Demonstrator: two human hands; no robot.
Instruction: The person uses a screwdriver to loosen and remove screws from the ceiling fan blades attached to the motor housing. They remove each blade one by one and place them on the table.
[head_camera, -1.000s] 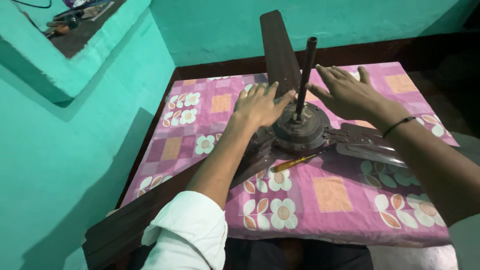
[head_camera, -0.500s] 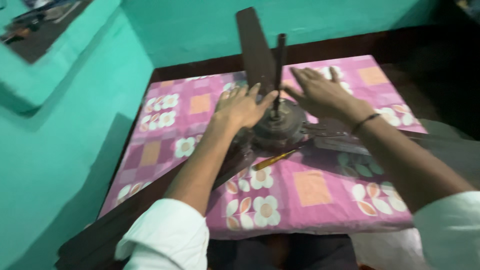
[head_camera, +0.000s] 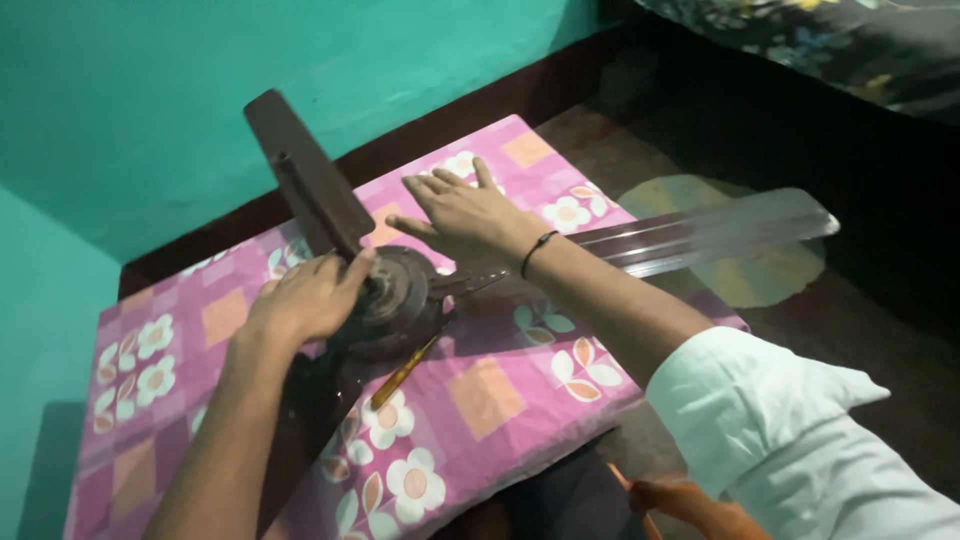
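Left hand (head_camera: 305, 295) resting on left side of the ceiling fan motor housing (head_camera: 395, 300), fingers loosely curled over its rim, thumb toward the hub; pressing or steadying, not a full clench. Right hand (head_camera: 462, 215) flat and spread, fingers extended, palm down over the far right side of the housing where the blade root meets it; touching the fan top, gripping nothing. Thin dark band (head_camera: 538, 252) round the right wrist. White rolled sleeve (head_camera: 790, 430) on right forearm.

Brown ceiling fan lying on the counter (head_camera: 500, 400), near its middle, on a pink cloth with orange squares and white flowers. Dark downrod (head_camera: 305, 200) sticking up and tilted from the hub, between the two hands. One blade (head_camera: 300, 160) pointing away toward the teal wall (head_camera: 250, 70), one blade (head_camera: 700, 235) stretching right past the counter edge, blurred, one blade (head_camera: 300, 420) running toward the camera under the left forearm.

Yellow-handled tool (head_camera: 405, 370), likely a screwdriver, lying on the cloth just beside the housing, near side, touching neither hand. Orange object (head_camera: 680, 495) low at bottom edge beneath the right sleeve, unclear what. Dark floor (head_camera: 850, 320) right of counter.
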